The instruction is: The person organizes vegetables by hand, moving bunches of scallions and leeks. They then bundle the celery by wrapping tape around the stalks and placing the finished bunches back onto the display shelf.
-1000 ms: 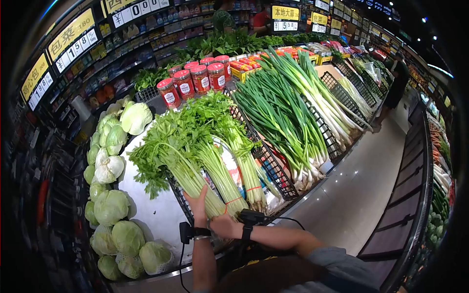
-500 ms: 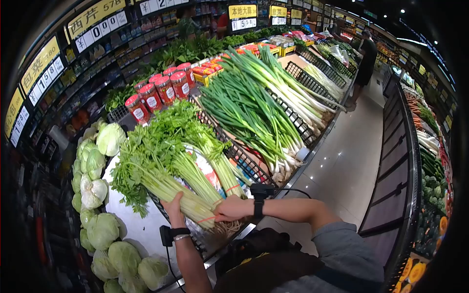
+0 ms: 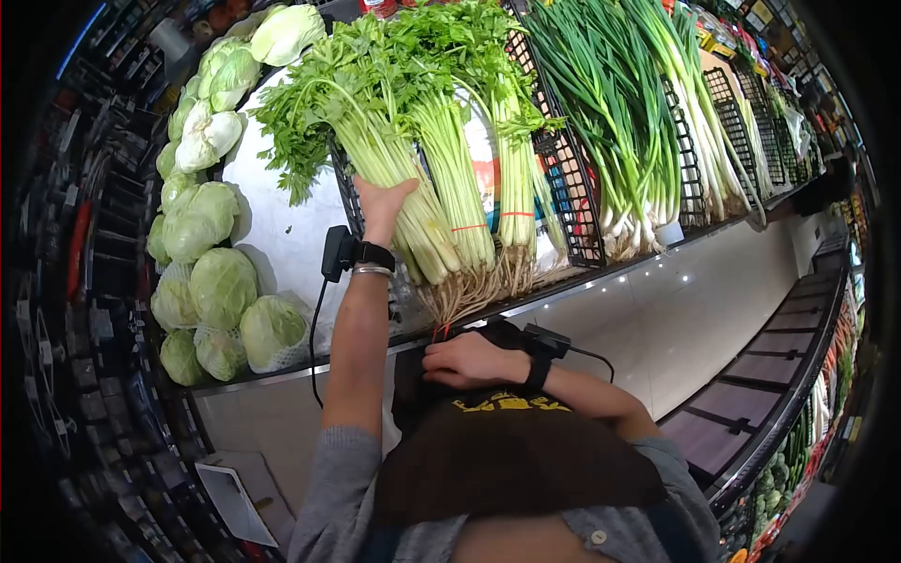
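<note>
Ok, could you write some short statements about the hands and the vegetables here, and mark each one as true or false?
1. The left hand touches the celery. True.
2. The right hand grips the celery too. False: it is below the roots, by the apron, apart from the celery.
3. Cabbages lie left of the celery. True.
4. The scallions lie in a white tray. False: they lie in black wire baskets.
5. Red bands tie the celery bunches. True.
</note>
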Tool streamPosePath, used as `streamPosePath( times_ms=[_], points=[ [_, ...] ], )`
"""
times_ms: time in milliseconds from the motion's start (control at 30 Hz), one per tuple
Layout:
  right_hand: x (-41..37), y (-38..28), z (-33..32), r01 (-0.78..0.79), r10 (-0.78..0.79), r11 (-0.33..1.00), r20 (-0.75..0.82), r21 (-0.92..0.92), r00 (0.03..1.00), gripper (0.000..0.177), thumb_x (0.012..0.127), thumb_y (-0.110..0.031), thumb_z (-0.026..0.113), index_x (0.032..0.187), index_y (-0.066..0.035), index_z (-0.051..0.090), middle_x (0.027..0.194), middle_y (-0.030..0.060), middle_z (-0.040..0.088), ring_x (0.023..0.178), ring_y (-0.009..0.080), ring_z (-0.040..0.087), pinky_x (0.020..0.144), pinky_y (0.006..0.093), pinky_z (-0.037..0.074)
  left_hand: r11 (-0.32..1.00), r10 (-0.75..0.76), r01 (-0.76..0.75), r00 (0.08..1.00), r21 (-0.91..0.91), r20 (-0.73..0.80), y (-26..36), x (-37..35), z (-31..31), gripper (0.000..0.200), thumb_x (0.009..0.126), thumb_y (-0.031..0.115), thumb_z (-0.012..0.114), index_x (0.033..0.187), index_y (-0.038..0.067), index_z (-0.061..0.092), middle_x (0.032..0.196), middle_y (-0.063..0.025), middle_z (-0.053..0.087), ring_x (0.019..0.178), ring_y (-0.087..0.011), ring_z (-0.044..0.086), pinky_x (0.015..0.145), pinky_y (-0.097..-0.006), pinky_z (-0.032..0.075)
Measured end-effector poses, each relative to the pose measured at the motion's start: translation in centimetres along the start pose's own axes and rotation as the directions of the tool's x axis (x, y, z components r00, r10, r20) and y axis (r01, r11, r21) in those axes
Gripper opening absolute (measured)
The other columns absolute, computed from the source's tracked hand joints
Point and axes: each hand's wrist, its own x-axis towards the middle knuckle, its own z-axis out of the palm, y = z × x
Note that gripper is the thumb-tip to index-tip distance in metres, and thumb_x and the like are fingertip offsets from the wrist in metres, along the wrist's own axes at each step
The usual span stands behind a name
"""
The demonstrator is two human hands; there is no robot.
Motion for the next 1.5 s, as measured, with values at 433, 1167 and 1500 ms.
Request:
streamPosePath(
  times_ms=[433,1167,1500],
  points=[
    [-2.0,2.2,-2.1,-0.228,0.213,0.961,-0.104,-0.158,0.971,0.013,0.082,-0.019,0.055,0.081,-0.006,0.057,0.075,0.0098,0.057,0.066,0.0300,0.058,0.058,0.0402,0.047,0.667,0.627,-0.480,0.775,0.570,-0.080,3.7,-5.2,-0.5,0.075,0.069,0.021,0.070,0.126,-0.005,0.029,0.114,-0.0241,0.050,0.114,-0.0327,0.044,0.105,-0.0477,0.020],
    [-9.7,-6.7,-10.9,-0.250,0.443,0.765,-0.203,0.593,0.873,0.009,0.081,-0.009,0.061,0.080,0.000,0.064,0.067,0.0083,0.058,0.059,0.0139,0.054,0.052,0.0259,0.040,0.145,0.456,-0.929,0.367,0.339,0.811,0.7,-2.6,-3.2,0.007,0.070,0.010,0.055,0.066,0.006,0.058,0.071,-0.0079,0.053,0.083,-0.0258,0.053,0.103,-0.0546,0.024],
    [-0.9,9.2,-7.6,-0.484,0.298,0.870,-0.678,-0.097,0.672,0.017,0.077,-0.004,0.059,0.094,-0.002,0.060,0.081,0.0132,0.059,0.075,0.0281,0.058,0.066,0.0330,0.047,0.900,0.012,-0.214,0.883,0.380,0.469,1.1,-3.1,1.6,0.036,0.075,0.010,0.054,0.106,-0.008,0.053,0.086,-0.0174,0.064,0.081,-0.0283,0.062,0.074,-0.0337,0.048]
  ],
)
